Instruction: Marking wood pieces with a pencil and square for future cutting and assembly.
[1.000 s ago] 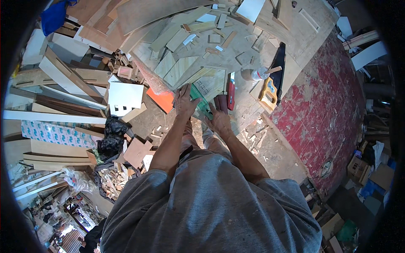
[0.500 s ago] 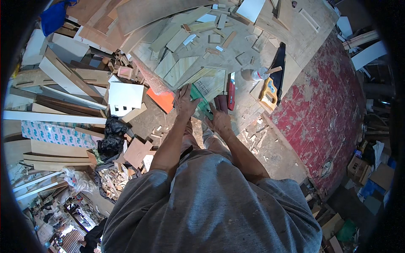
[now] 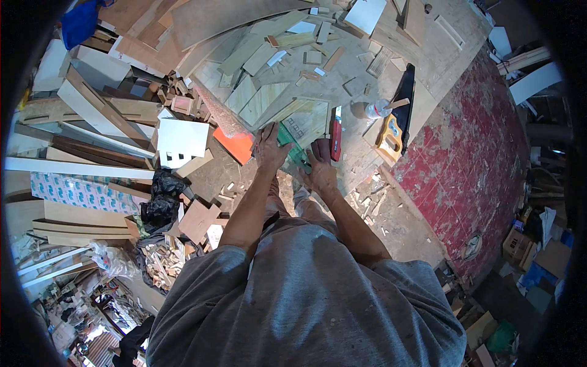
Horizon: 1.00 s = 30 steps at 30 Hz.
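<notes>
A translucent green ruler-like strip lies slantwise on a pale wooden board that bears drawn lines and small squares. My left hand rests on the strip's left edge and the board, its fingers stretched and the thumb reaching across. At the strip's near end, my right hand has its fingers drawn together; a small dark thing shows at the fingertips, too small to name. Just beyond this hand sits a dark maroon rounded object. Beside that lies a red bar-shaped tool.
On the right of the worktable lie a yellow-handled handsaw and a clear bottle. Wood offcuts cover its far part. An orange sheet and stacked boards are at left; wood scraps litter the floor.
The fingers of my right hand have shifted slightly at the near end of the green strip. My left hand stays in place.
</notes>
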Each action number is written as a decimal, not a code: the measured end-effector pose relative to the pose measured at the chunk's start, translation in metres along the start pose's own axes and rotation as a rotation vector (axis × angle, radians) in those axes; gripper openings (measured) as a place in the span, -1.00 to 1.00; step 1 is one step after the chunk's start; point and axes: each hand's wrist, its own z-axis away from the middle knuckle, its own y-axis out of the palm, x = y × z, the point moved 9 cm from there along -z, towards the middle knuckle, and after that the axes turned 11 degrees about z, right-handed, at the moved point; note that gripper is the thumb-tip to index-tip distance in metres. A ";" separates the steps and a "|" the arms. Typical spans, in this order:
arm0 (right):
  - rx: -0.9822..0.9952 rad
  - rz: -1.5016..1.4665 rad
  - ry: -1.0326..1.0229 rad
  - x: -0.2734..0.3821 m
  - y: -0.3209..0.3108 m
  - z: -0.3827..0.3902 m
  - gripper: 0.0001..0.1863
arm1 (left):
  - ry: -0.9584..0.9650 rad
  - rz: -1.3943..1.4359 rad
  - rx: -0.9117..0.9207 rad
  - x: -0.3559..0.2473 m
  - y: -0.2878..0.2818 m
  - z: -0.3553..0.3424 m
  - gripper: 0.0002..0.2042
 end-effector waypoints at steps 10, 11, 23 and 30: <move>0.021 -0.979 0.193 -0.029 -0.012 -0.070 -0.46 | -0.125 -0.066 0.056 0.000 -0.003 0.004 -0.16; 0.013 -1.184 0.127 -0.020 -0.009 -0.074 -0.58 | -0.114 -0.070 0.063 -0.004 -0.002 0.002 -0.18; -0.146 -0.941 -0.026 -0.001 0.006 -0.079 -0.72 | -0.058 0.021 0.021 -0.005 -0.006 0.004 -0.19; -0.138 -0.962 -0.050 0.002 0.005 -0.081 -0.74 | -0.060 0.014 0.004 0.000 -0.003 0.003 -0.20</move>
